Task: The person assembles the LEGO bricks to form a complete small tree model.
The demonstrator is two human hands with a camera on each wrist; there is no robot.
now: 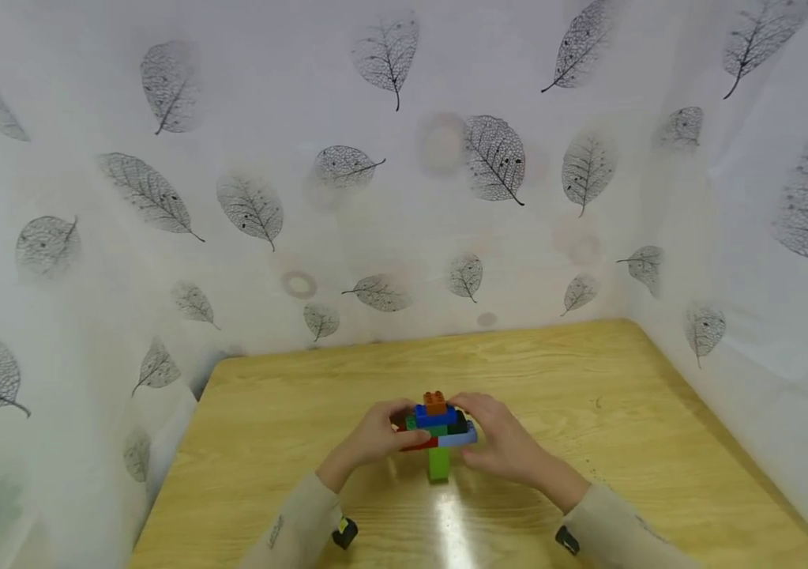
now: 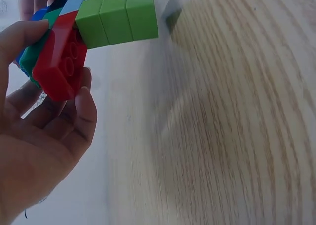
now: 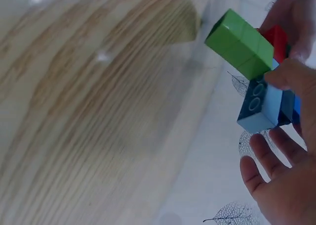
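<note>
Both hands hold one toy brick build above the wooden table. Its stem is a light green stack (image 2: 116, 18), whose lower end looks slightly apart from the tabletop. Across the stem lie a red brick (image 2: 58, 52) and a light blue brick (image 3: 260, 104). Higher up are a dark green layer, a black brick (image 1: 458, 423), a blue brick (image 1: 432, 420) and, topmost, an orange brick (image 1: 435, 401). My left hand (image 1: 375, 436) grips the red and green end between thumb and fingers. At the opposite end, my right hand (image 1: 506, 438) has its thumb on the light blue brick; its index finger is partly hidden.
The wooden table (image 1: 290, 403) spreads around the hands. A pale curtain (image 1: 404, 221) printed with dark leaves encloses its back and sides. Small black devices sit at the left wrist (image 1: 344, 533) and right wrist (image 1: 568, 540).
</note>
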